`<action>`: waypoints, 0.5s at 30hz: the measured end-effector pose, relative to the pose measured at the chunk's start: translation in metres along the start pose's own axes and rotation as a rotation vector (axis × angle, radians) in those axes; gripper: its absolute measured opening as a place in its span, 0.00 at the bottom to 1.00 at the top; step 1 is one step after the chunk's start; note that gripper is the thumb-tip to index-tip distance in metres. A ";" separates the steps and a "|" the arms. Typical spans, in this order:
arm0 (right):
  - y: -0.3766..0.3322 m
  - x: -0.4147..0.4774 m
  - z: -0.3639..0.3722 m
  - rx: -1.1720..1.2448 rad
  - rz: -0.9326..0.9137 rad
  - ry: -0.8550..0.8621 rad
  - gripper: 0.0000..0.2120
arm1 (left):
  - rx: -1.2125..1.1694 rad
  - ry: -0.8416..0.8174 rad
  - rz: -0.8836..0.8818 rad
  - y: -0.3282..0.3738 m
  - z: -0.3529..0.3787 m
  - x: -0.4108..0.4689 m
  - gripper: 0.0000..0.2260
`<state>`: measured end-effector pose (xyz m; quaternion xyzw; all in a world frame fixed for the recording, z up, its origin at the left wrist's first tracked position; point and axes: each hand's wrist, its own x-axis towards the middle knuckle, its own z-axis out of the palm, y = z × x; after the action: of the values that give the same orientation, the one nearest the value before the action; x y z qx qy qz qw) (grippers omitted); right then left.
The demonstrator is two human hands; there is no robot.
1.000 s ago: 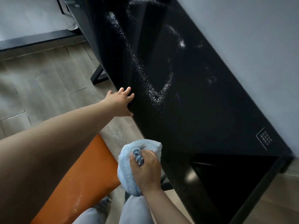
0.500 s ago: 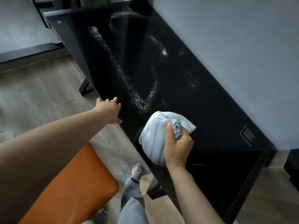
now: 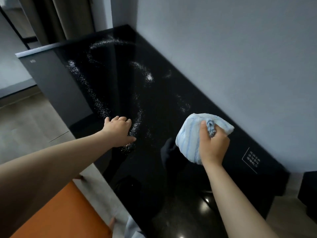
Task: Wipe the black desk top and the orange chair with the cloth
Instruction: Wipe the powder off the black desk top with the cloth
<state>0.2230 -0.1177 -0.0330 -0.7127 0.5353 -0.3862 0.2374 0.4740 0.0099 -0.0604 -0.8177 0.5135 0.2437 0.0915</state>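
Note:
The glossy black desk top (image 3: pixel 164 103) runs along the wall and carries curved trails of white powder (image 3: pixel 96 98) over its far and middle parts. My right hand (image 3: pixel 212 145) grips a bunched light-blue striped cloth (image 3: pixel 190 134) over the desk's right side, near the wall. My left hand (image 3: pixel 120 129) rests flat on the desk near its front edge, fingers spread, touching the near end of a powder trail. The orange chair (image 3: pixel 56 212) seat shows at the bottom left, below my left arm.
A grey wall (image 3: pixel 240 57) borders the desk's far side. A white printed label (image 3: pixel 252 158) marks the desk's right end. Wooden floor (image 3: pixel 25 126) lies to the left. A dark box (image 3: pixel 308 191) stands beyond the desk's right end. Curtains (image 3: pixel 56 18) hang at the back.
My right hand carried the cloth from beside the chair up over the desk and toward the wall. My left hand slid from the desk's edge onto its top. The view swung over the desk.

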 end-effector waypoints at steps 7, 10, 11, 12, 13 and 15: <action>0.039 0.101 0.005 -0.142 -0.028 0.039 0.19 | -0.028 -0.011 0.009 0.045 -0.010 0.056 0.38; 0.061 0.137 0.019 -0.181 -0.050 0.034 0.19 | -0.041 -0.010 0.021 0.056 -0.011 0.082 0.39; 0.068 0.148 0.025 -0.194 -0.060 0.031 0.19 | -0.041 -0.006 0.025 0.059 -0.012 0.090 0.39; 0.075 0.158 0.031 -0.208 -0.073 0.028 0.19 | -0.041 0.001 0.029 0.062 -0.013 0.098 0.39; 0.081 0.167 0.037 -0.224 -0.085 0.025 0.19 | -0.040 0.007 0.033 0.065 -0.013 0.105 0.39; 0.092 0.186 0.051 -0.265 -0.086 0.028 0.18 | -0.035 0.016 0.039 0.071 -0.014 0.120 0.39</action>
<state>0.2343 -0.3260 -0.0770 -0.7547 0.5537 -0.3321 0.1169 0.4583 -0.1235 -0.1005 -0.8109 0.5257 0.2481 0.0682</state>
